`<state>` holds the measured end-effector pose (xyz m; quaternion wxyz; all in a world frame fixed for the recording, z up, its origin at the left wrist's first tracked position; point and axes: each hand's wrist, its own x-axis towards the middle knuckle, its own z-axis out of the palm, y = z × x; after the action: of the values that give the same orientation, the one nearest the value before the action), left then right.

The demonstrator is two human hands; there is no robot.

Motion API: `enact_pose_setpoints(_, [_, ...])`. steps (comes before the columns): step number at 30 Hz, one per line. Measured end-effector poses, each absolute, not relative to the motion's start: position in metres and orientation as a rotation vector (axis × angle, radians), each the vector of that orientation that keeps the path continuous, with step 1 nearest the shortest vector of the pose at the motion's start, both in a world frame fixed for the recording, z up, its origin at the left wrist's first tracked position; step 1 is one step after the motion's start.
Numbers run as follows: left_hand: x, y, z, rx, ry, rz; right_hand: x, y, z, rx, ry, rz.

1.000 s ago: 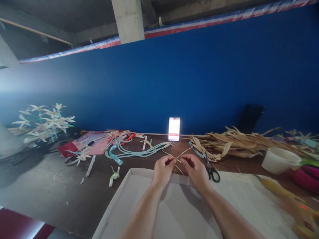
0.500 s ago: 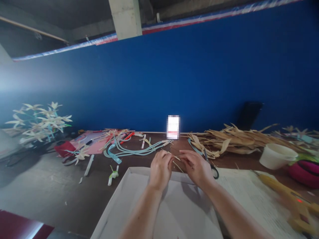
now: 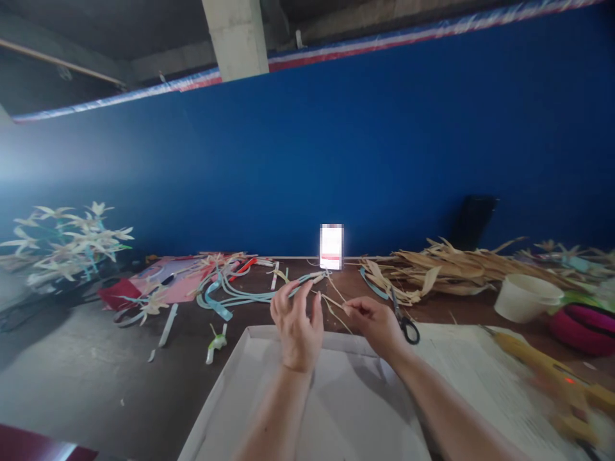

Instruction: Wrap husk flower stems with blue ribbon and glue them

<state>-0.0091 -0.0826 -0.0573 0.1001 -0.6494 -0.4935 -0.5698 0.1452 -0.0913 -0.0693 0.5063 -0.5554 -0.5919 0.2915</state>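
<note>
Over the far edge of a white shallow box, my left hand has its fingers spread and raised, with nothing gripped that I can see. My right hand pinches a thin straw-coloured strip between thumb and forefinger. The strip reaches left toward my left thumb; whether it touches is unclear. Other thin pale strands lie just behind and below it. Black-handled scissors lie right beside my right hand.
Dried husks pile up at the back right, near a white cup. A yellow glue gun lies on printed paper at right. Pale blue cords and pink sheets are at left. A lit phone-like screen stands behind my hands.
My left hand has let go of the strip, opened its fingers and shifted slightly left. My right hand keeps its pinch and has moved slightly lower. The view has turned a little.
</note>
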Motion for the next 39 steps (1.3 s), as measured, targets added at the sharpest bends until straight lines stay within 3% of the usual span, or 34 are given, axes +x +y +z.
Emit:
enact_pose_setpoints(4, [-0.004, -0.085, -0.061, -2.166, -1.487, -1.824, 0.144, -0.091, -0.066, -1.219, -1.165, 1.111])
enact_pose_setpoints(7, [0.004, -0.082, -0.067, -2.366, -1.64, -2.026, 0.144, -0.092, -0.064, -1.124, -1.119, 1.205])
enact_pose_setpoints(17, [0.007, -0.071, -0.074, -2.5, -2.153, -2.522, 0.139, -0.098, -0.06, -1.093, -1.317, 1.149])
enact_pose_setpoints(39, [0.009, -0.071, -0.078, -2.531, -2.166, -2.602, 0.138, -0.096, -0.064, -1.118, -1.31, 1.167])
